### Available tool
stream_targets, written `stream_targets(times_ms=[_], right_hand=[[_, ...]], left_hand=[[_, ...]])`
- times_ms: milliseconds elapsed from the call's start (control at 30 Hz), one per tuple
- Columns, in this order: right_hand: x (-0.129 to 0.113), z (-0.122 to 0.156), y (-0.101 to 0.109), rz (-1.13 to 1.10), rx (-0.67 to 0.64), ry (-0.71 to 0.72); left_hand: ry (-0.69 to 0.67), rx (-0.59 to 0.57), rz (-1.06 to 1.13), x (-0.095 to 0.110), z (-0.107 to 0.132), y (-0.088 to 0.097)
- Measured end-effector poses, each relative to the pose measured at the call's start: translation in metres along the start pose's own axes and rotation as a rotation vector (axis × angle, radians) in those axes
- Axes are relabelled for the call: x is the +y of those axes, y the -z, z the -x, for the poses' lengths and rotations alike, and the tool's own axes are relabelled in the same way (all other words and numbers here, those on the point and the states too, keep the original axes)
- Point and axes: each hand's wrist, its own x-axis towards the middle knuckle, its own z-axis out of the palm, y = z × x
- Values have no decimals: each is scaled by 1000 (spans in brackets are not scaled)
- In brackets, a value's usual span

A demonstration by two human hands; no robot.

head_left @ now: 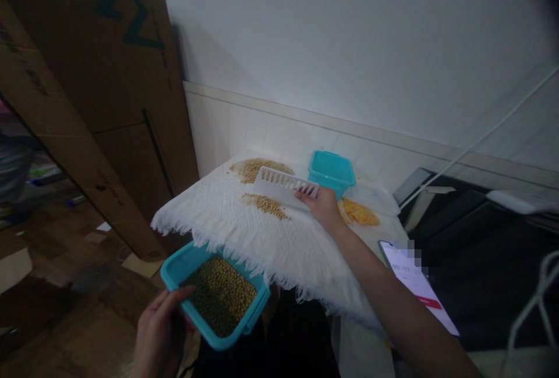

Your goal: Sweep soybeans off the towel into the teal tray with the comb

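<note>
My left hand (163, 322) grips the near-left rim of a teal plastic container (259, 311), thumb over the edge, just below the table's fringed front edge. Inside it lie yellow soybeans (233, 285) and small dark green beans (205, 308). My right hand (325, 209) is closed on the end of a white slotted plastic strip (283, 189), held on edge over the cloth. A small pile of soybeans (268, 206) lies on the near side of the strip, and a larger pile of soybeans (247, 169) lies behind it.
A white fringed cloth (218, 209) covers the table against the wall. Behind my right hand stand a second teal container (332, 171) and a crumpled yellow cloth (360, 213). A lit phone (417, 285) lies at right. Tall cardboard boxes (131, 87) stand at left.
</note>
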Motion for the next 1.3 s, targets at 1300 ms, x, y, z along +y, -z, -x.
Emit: stream_targets(times_ms=[1300], right_hand=[[4,97,77,54,101,-163]], left_hand=[[76,-37,3,-9,1,-5]])
